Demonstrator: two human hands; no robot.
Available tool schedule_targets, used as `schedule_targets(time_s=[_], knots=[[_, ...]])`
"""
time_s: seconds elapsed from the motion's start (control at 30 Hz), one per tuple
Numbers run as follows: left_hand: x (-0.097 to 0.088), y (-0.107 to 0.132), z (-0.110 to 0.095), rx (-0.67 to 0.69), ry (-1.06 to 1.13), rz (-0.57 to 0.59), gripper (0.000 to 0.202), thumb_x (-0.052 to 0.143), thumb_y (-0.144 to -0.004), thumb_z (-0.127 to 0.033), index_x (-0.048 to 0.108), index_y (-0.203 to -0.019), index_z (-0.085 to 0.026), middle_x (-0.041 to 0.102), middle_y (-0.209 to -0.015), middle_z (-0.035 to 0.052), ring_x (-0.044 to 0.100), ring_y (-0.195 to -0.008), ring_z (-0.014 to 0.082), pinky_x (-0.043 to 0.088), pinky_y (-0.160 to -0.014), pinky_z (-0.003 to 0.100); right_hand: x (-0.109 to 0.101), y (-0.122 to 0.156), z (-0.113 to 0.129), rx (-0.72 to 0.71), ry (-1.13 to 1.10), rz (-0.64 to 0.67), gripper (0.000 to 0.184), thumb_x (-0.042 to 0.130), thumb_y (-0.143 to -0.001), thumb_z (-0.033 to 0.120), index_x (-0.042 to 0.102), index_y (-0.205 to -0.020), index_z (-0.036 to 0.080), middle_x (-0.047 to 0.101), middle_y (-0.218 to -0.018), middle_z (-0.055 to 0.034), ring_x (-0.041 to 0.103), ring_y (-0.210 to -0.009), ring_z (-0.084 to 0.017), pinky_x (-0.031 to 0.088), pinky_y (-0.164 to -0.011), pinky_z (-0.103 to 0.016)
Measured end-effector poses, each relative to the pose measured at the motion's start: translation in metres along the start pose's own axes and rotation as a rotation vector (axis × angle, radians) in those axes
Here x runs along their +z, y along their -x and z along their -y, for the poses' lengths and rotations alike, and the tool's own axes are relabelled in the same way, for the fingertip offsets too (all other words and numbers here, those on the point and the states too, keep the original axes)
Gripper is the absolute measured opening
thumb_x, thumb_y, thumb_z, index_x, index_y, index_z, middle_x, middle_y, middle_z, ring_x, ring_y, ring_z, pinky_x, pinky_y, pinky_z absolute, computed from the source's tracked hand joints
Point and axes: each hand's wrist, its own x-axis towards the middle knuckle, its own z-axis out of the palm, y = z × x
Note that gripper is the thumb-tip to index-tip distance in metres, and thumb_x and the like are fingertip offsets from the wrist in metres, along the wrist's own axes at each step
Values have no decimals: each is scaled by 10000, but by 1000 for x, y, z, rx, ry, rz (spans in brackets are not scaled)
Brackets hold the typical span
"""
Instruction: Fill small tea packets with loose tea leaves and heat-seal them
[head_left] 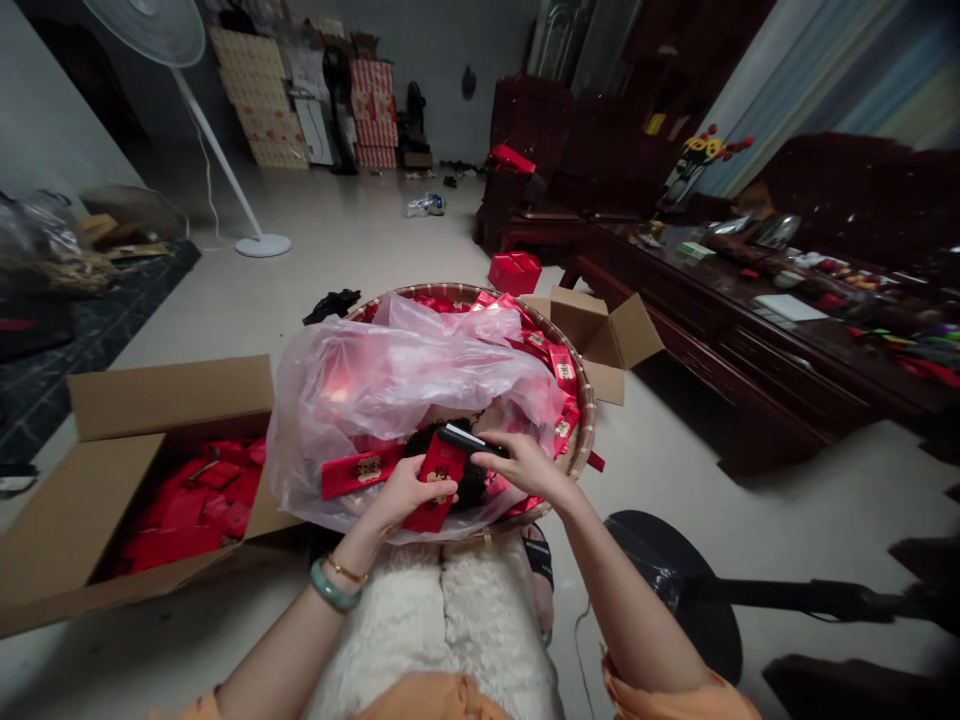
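My left hand point(405, 495) is closed on a red envelope point(439, 475) with a gold emblem, its thumb lying across the front. In my right hand point(517, 465) is a slim black tool with a pale top edge, which looks like a stapler point(469, 440); its front end is at the top of the envelope. Both hands are over a round woven basket point(589, 400). A translucent pinkish plastic bag point(420, 360) spreads across the basket. Beside my left hand lies another red envelope point(360, 470). Dark, tangled material point(472, 485) shows behind the held envelope, its kind unclear.
At left stands an open cardboard box point(172, 390) full of red packets point(195, 510). Another open cardboard box point(637, 330) is behind the basket, near a dark wooden table point(705, 370). A black round stand base point(675, 600) is on the floor at right. A white fan point(262, 245) stands farther back.
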Motion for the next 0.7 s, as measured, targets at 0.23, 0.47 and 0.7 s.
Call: schedule_targets(time_s=[0.23,0.47,0.7], knots=[[4,6,-6,-15,11,2,452,820,-526,-312,599,-868,-116,683,-694,18,674,-602,177,498,-569,252,12,-10,5,3,-2,-4,315,615,-796,384,714,-1027,194,727,-978,-29,667,-874,-230,491,-745,-274],[4,5,-4,-21,39,4,448,821,-539,-316,595,-877,-127,668,-681,-3,664,-575,154,492,-552,230,19,-13,-2,-2,25,-58,273,632,-782,371,733,-981,213,739,-920,-16,670,-857,-239,498,-773,-286],[2,6,-3,-31,5,-1,454,819,-542,-324,594,-879,-118,686,-712,30,672,-598,174,500,-568,250,17,-11,-1,20,-11,-61,350,640,-768,406,710,-1039,196,722,-1006,-41,664,-905,-251,503,-782,-310]])
